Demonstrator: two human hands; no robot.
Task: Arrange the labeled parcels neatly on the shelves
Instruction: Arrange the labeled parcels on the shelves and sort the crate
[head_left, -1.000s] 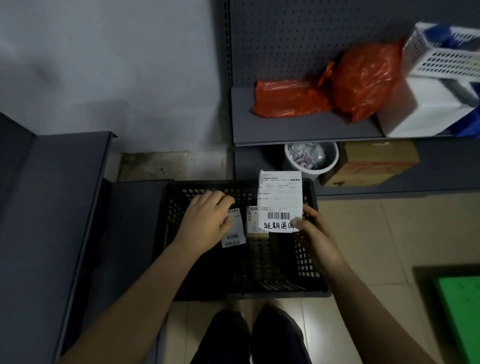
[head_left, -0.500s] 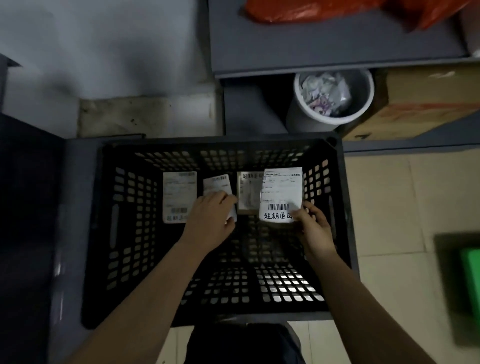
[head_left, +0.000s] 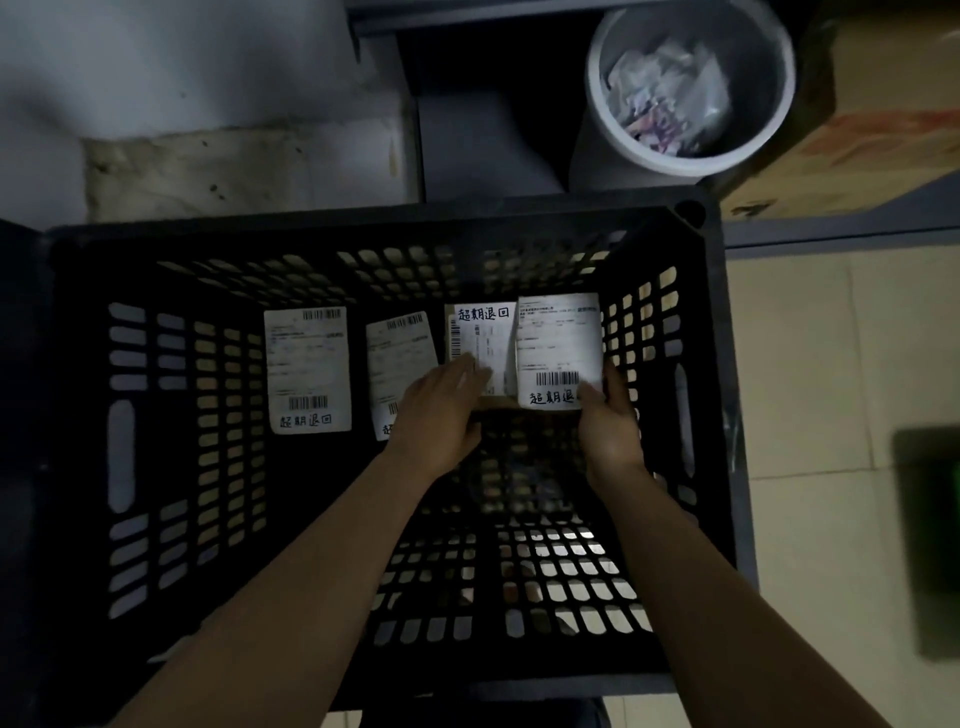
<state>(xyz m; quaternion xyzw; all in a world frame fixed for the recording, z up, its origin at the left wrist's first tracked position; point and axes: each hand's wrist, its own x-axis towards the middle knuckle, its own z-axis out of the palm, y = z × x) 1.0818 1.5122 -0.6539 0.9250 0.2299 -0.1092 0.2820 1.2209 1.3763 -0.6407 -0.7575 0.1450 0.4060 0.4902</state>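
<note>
Both forearms reach down into a black perforated plastic crate (head_left: 130, 415) holding four white-labelled flat parcels along its far wall.
The leftmost parcel (head_left: 307, 369) stands alone. The left hand (head_left: 441, 410) covers the second parcel (head_left: 397, 358) at its lower edge, fingers straight and flat on the third parcel (head_left: 480, 338), gripping nothing. The right hand (head_left: 608, 426) pinches the rightmost parcel (head_left: 558, 343) at its lower right corner.

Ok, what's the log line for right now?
place: black crate | left hand: touches brown parcel | right hand: holds rightmost parcel | parcels: four in a row
</note>
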